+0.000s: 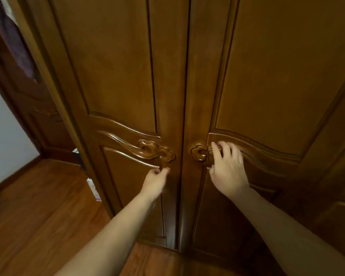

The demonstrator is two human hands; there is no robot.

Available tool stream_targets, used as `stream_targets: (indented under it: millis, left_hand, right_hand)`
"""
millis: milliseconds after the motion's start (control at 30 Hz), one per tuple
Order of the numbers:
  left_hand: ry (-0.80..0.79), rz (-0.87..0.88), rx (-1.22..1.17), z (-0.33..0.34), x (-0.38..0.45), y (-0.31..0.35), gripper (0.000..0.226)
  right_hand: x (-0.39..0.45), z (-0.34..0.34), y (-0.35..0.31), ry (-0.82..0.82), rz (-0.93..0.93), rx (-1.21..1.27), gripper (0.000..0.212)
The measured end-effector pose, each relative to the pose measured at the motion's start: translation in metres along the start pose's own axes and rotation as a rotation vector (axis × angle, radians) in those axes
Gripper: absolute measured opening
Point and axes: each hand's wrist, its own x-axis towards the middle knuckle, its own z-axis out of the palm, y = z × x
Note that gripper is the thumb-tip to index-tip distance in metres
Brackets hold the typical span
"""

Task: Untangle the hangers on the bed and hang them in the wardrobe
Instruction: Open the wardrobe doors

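The brown wooden wardrobe fills the view with both doors closed. Each door carries a carved flower-shaped handle beside the centre seam. My left hand reaches up from below, and its curled fingers and thumb pinch the lower edge of the left door handle. The spread fingers of my right hand lie over the right door handle and the carved moulding beside it, with the thumb below. No hangers and no bed are in view.
A wooden floor runs to the left and under my arms. A pale wall and a dark wooden frame stand at the far left. Flat boxes or books lean against the wardrobe's left side.
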Motion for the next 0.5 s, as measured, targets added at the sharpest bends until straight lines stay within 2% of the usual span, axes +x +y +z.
stream_targets:
  millis: [67, 133, 200, 267, 367, 500]
  left_hand:
    - [-0.095, -0.134, -0.294, 0.006, 0.023, 0.013, 0.047]
    - [-0.118, -0.211, -0.48, 0.014, 0.045, 0.031, 0.051]
    - [-0.061, -0.26, -0.607, 0.025, 0.065, 0.039, 0.061]
    - [0.016, -0.305, -0.732, 0.034, 0.077, 0.04, 0.062]
    - [0.126, -0.244, -0.823, 0.04, 0.08, 0.038, 0.057]
    - [0.195, -0.115, -0.754, 0.042, 0.079, 0.029, 0.055]
  right_hand:
    - [0.004, 0.0, -0.004, 0.01, -0.024, -0.061, 0.068]
    - [0.001, 0.005, -0.008, 0.002, -0.045, -0.114, 0.071]
    - [0.0, 0.008, -0.008, -0.019, -0.03, -0.13, 0.074]
    - [0.002, 0.008, -0.009, 0.001, -0.014, -0.129, 0.074]
    - [0.004, 0.006, -0.016, -0.013, 0.019, -0.13, 0.075]
    - [0.003, 0.006, -0.02, -0.029, 0.032, -0.142, 0.078]
